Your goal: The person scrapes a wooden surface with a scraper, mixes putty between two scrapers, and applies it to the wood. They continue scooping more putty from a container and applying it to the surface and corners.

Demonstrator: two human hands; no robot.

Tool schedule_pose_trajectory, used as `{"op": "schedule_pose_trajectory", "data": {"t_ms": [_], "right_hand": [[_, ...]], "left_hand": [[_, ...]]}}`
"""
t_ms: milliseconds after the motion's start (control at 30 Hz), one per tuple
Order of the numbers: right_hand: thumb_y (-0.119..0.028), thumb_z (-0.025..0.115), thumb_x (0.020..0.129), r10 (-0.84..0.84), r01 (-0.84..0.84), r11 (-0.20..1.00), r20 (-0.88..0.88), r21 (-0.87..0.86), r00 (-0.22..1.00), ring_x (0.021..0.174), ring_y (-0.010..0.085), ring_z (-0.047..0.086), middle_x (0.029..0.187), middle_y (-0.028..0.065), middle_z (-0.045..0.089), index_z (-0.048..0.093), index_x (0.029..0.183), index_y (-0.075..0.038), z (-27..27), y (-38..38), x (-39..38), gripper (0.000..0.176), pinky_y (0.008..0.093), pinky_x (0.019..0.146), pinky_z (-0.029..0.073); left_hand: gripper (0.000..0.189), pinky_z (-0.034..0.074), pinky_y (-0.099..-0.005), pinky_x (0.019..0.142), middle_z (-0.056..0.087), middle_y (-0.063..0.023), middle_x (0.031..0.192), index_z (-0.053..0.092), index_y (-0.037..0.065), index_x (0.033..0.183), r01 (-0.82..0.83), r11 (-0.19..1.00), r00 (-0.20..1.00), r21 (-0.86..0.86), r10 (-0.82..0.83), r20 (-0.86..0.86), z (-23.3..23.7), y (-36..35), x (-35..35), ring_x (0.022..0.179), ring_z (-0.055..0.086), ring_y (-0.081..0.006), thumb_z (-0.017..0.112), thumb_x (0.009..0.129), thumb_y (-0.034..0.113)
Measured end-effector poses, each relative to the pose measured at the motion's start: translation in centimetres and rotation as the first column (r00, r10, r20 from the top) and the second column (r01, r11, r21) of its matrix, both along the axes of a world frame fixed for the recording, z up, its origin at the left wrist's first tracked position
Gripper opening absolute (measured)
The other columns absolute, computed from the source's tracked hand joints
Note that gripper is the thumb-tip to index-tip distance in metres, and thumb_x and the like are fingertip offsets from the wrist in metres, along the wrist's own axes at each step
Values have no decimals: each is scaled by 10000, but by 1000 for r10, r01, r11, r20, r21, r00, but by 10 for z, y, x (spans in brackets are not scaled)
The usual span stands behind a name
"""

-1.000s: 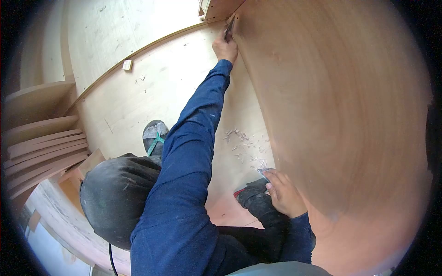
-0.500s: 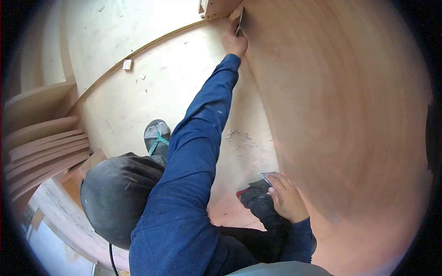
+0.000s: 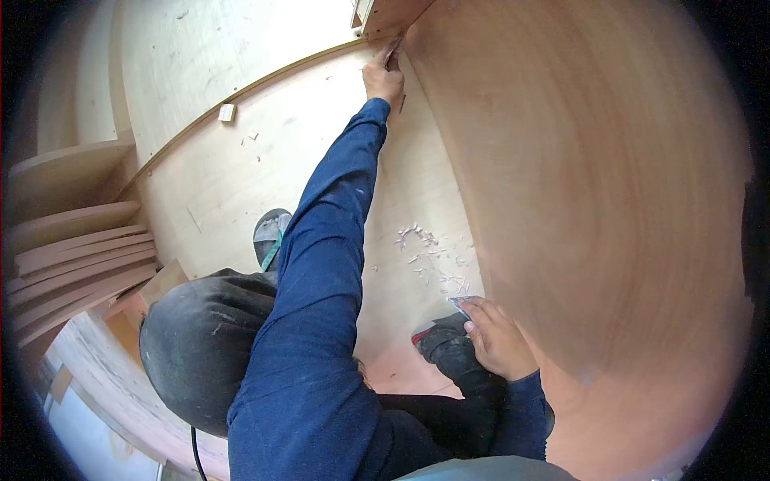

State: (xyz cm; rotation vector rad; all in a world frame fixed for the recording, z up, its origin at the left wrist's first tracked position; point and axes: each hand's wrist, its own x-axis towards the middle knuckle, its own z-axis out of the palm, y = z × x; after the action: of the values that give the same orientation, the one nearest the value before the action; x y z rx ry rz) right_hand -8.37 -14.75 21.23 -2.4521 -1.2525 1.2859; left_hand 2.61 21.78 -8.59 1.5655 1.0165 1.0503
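My left hand (image 3: 384, 81) reaches far out to the corner where the pale wooden floor panel meets the curved plywood wall. It is closed around a thin, dark-edged scraper (image 3: 393, 53), whose tip is at the seam; the fingers partly hide the tool. Close to my body, my right hand (image 3: 501, 343) pinches a thin flat plate (image 3: 463, 302) smeared with whitish residue, above my dark shoe (image 3: 437, 327). Curled pale shavings (image 3: 425, 240) lie on the floor panel between the two hands.
The curved plywood wall (image 3: 609, 200) rises along the right. A small wood block (image 3: 228, 112) lies by a raised strip (image 3: 265, 78). Stacked curved boards (image 3: 84, 260) stand at left. A wooden box-like piece (image 3: 389, 16) occupies the far corner. My other foot (image 3: 270, 236) is on the panel.
My left hand has shifted left and slightly down with the scraper, from the wall side to the seam, and the blade has turned. My right hand stays nearly in place.
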Motion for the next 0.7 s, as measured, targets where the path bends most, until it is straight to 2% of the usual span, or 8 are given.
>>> {"op": "schedule_pose_trajectory", "data": {"t_ms": [100, 167, 400, 467, 500, 567, 700], "right_hand": [[-97, 509, 888, -5, 5, 1000, 10, -6, 1000, 1113, 345, 488, 1198, 153, 522, 522, 1201, -38, 1, 2, 1, 319, 418, 959, 394], [-96, 509, 888, -11, 11, 1000, 13, -4, 1000, 1113, 345, 488, 1198, 151, 523, 522, 1200, -38, 2, 3, 2, 318, 417, 960, 393], [-97, 510, 889, -31, 31, 999, -6, -11, 999, 1119, 343, 485, 1199, 155, 517, 521, 1200, -31, 1, 1, 8, 318, 413, 970, 389], [-97, 512, 888, -31, 31, 999, -9, -17, 999, 1119, 342, 485, 1199, 156, 516, 521, 1201, -31, 1, 1, 9, 320, 412, 971, 389], [-96, 513, 887, -35, 35, 999, -13, -24, 999, 1119, 341, 484, 1199, 156, 516, 520, 1202, -30, 1, 0, 10, 321, 410, 972, 389], [-94, 514, 886, -40, 39, 999, -19, -31, 999, 1119, 341, 483, 1199, 156, 516, 519, 1202, -30, 1, 0, 12, 322, 409, 973, 389], [-83, 520, 875, -47, 46, 999, -19, -25, 999, 1121, 341, 482, 1194, 152, 516, 519, 1207, -33, 0, -4, 14, 336, 410, 968, 392]], "left_hand": [[233, 502, -385, 720, 636, -238, 872, 655, 103, 1092, -3, 995, 996, 95, 12, -92, -3, 3, 3, 823, 637, -385, 570, 878, 135], [345, 510, -392, 756, 656, -229, 900, 654, 23, 1037, 32, 999, 995, -13, -33, -99, 8, 5, 3, 842, 653, -362, 617, 695, 50], [326, 515, -384, 762, 656, -229, 927, 657, 13, 1029, 66, 997, 998, -50, -66, 4, 0, 10, 11, 848, 655, -354, 611, 708, 45], [266, 504, -370, 746, 648, -229, 911, 671, 110, 1087, 50, 996, 998, 69, -47, -34, 1, 10, 11, 867, 641, -372, 564, 844, 87], [266, 504, -370, 746, 648, -229, 911, 671, 110, 1087, 51, 996, 998, 69, -48, -35, -3, 10, 13, 867, 641, -372, 564, 844, 87], [285, 498, -380, 777, 648, -220, 947, 663, 122, 1105, 60, 998, 998, -12, -60, 14, -12, 11, 18, 908, 631, -373, 568, 838, 89], [321, 487, -384, 811, 642, -215, 997, 637, 125, 1149, 104, 994, 994, -44, -106, -33, -18, 11, 19, 955, 615, -376, 561, 839, 88]]}}
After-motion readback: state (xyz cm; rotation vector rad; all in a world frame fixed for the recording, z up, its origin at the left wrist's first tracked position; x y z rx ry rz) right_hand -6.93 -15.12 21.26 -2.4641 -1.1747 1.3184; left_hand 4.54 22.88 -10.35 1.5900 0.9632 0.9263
